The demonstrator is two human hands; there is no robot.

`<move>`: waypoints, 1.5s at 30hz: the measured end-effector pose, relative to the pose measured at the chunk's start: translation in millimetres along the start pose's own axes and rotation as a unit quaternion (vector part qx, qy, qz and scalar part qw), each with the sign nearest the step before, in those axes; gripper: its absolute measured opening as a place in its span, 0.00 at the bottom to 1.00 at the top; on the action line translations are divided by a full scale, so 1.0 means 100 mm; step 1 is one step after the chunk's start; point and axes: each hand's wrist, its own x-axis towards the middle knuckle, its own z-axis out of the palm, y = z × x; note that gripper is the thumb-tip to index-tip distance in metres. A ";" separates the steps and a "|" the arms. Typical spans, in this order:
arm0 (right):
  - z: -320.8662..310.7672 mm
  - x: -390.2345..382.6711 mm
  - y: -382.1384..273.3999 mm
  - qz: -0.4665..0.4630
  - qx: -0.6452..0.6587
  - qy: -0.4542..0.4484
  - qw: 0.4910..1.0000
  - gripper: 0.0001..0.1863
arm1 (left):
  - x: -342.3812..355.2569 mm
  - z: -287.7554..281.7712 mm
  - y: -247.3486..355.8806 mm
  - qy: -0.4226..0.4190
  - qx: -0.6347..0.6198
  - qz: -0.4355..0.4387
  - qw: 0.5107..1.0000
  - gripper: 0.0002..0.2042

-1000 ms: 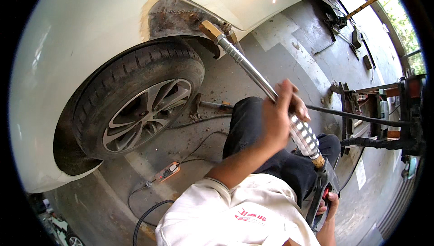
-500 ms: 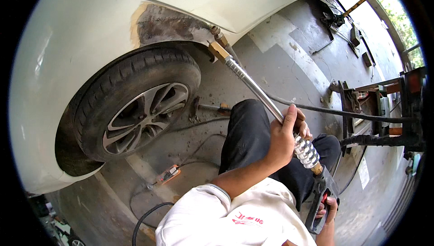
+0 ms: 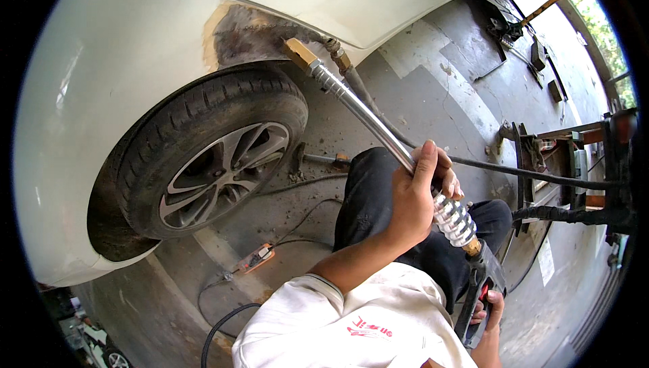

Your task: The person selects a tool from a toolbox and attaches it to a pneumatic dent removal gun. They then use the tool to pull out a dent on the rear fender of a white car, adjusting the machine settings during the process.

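Both my hands hold a long dent-puller gun [image 3: 365, 119] slantwise, with a silvery shaft, a ribbed metal section and a black pistol grip. My left hand [image 3: 427, 177] wraps round the shaft just above the ribs. My right hand [image 3: 491, 310] is closed on the pistol grip, by its red trigger. The gun's square brass tip [image 3: 302, 53] lies over the lower edge of a bare, sanded patch [image 3: 253, 33] on a pale car panel [image 3: 149, 36]; whether it touches cannot be made out. Beside the tip, a brass-ended fitting [image 3: 338, 55] with a thick cable sits at the panel's edge.
Under the patch is the car's wheel [image 3: 223, 165]. A hammer [image 3: 324, 159] lies on the floor near my knee, and an orange-edged power strip [image 3: 257, 258] with cords lies nearer. A thick black cable [image 3: 534, 175] runs to a metal rack [image 3: 574, 158] at right.
The gun's brass tip has moved left and up, away from the cable fitting and onto the bare patch. Both hands keep their hold. The view has shifted slightly.
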 end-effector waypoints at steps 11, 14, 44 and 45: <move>0.01 -0.07 0.04 -0.007 0.016 -0.017 1.000 0.19 | 0.00 0.02 0.05 0.016 -0.041 -0.009 0.999 0.19; 0.03 -0.08 0.06 -0.007 0.019 -0.022 1.000 0.20 | 0.01 0.04 0.09 0.020 -0.030 -0.026 0.999 0.20; -0.03 0.08 0.05 0.003 0.076 -0.026 0.997 0.17 | 0.08 -0.02 -0.15 0.033 0.038 -0.015 0.999 0.22; -0.04 0.09 0.04 0.003 0.076 -0.025 0.997 0.17 | 0.08 -0.02 -0.14 0.032 0.037 -0.013 0.999 0.22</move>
